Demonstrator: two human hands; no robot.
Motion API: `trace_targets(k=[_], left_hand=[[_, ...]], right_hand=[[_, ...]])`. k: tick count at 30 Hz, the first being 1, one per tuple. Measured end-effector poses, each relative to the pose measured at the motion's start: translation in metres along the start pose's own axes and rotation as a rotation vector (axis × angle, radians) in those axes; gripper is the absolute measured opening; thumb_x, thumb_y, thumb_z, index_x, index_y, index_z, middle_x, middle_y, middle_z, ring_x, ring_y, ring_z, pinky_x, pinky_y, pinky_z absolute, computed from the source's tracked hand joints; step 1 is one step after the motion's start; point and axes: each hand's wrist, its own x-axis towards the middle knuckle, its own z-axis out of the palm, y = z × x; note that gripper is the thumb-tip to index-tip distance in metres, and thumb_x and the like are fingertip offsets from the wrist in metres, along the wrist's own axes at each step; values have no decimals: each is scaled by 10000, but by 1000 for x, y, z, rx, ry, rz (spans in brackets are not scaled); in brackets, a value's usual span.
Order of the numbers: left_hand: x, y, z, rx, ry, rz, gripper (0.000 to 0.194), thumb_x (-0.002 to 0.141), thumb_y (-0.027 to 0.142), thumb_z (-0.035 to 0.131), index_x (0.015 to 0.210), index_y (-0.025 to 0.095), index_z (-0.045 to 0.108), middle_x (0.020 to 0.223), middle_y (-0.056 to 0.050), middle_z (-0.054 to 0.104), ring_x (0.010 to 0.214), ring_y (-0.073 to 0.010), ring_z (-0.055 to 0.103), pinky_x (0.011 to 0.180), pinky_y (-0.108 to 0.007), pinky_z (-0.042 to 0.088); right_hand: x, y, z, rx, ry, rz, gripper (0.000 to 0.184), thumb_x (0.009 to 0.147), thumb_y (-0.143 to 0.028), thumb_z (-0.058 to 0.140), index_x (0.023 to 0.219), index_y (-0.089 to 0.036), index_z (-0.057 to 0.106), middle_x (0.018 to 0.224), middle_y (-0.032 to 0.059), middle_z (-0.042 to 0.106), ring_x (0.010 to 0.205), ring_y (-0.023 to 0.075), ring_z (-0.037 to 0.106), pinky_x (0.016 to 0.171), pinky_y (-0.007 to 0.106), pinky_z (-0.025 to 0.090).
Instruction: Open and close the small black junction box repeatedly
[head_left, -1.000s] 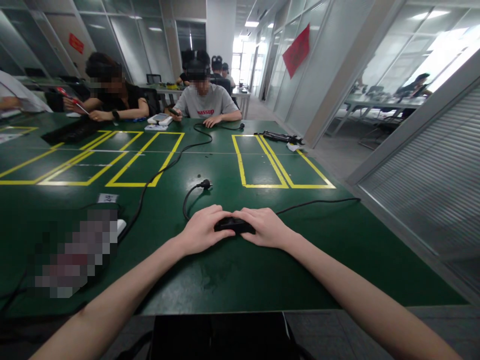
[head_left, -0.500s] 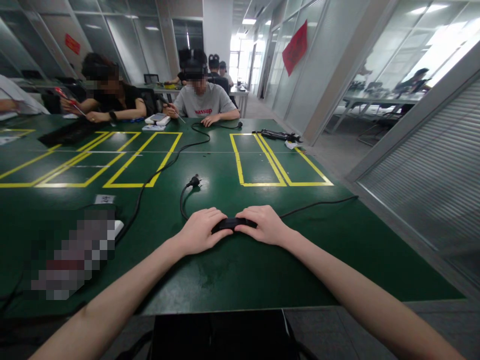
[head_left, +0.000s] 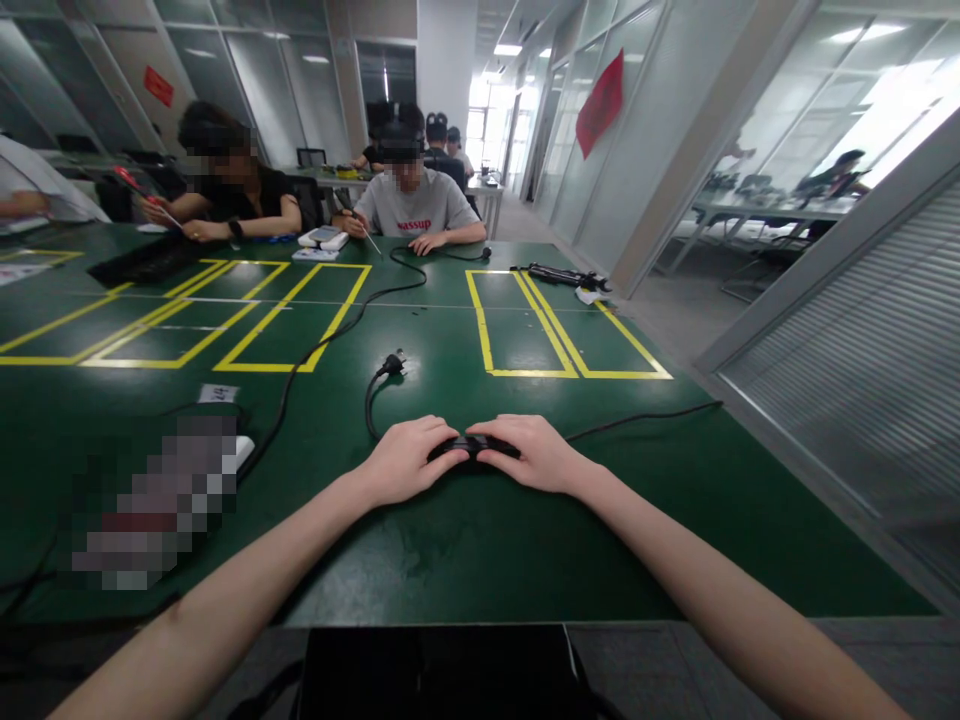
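Observation:
A black power adapter (head_left: 472, 447) lies low over the green table (head_left: 480, 560), mostly covered by my fingers. My left hand (head_left: 409, 460) is wrapped round its left end, thumb on the near side. From the right, my right hand (head_left: 534, 455) grips the other end the same way, and the fingertips of both hands nearly meet in the middle. A black cord curves from behind my left hand to a plug (head_left: 393, 363) with its prongs showing. Beyond my right hand, a thinner cord (head_left: 645, 411) runs toward the table's right edge.
A long black cable (head_left: 285, 385) snakes across the table on the left, beside a blurred-out object (head_left: 161, 500) and a small number label (head_left: 218, 393). Yellow tape rectangles (head_left: 487, 330) mark the surface. A folded black tripod-like stand (head_left: 562, 276) lies at far right. Co-workers (head_left: 424, 205) sit opposite.
The camera view has shifted slightly, moving the scene a little to the right. Both hands keep their hold on the adapter in almost the same place, fingertips slightly closer together.

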Motion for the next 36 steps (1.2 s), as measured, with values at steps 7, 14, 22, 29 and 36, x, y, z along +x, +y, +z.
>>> trace_targets(k=[7, 14, 22, 29, 36], left_hand=[[0, 2, -5, 8, -34, -39, 311, 991, 492, 593, 988, 190, 670, 888, -36, 702, 789, -194, 648, 708, -292, 470], [2, 3, -8, 13, -76, -93, 300, 975, 492, 618, 971, 194, 652, 851, -23, 688, 755, -192, 636, 674, -283, 422], [1, 0, -5, 94, -118, -85, 374, 979, 564, 585, 891, 200, 598, 822, -29, 666, 756, -210, 638, 682, -297, 440], [1, -4, -3, 5, -68, -54, 342, 975, 536, 605, 1012, 201, 662, 921, -41, 721, 851, -217, 662, 774, -316, 489], [0, -6, -6, 176, 262, 6, 503, 964, 376, 627, 1448, 258, 554, 1551, -124, 519, 1448, -347, 414, 1250, -637, 119]], right_hand=[[-1, -3, -5, 7, 17, 41, 222, 1003, -371, 597, 1106, -182, 652, 886, 68, 719, 778, 205, 666, 720, 317, 519], [-1, -2, -4, 124, -66, 57, 312, 931, -329, 704, 1205, -197, 630, 1105, 90, 743, 975, 230, 706, 852, 342, 547], [-2, -1, 0, 27, -97, -26, 524, 938, -410, 703, 1398, -201, 565, 1151, 122, 709, 1004, 252, 679, 863, 377, 555], [-1, -5, 7, -70, -121, -112, 481, 1021, -315, 557, 1499, -271, 532, 1192, 132, 638, 1019, 253, 639, 874, 408, 569], [-4, 33, -8, 121, 343, 267, 527, 984, -356, 584, 1499, -256, 536, 1246, 121, 673, 1129, 287, 645, 995, 468, 536]])
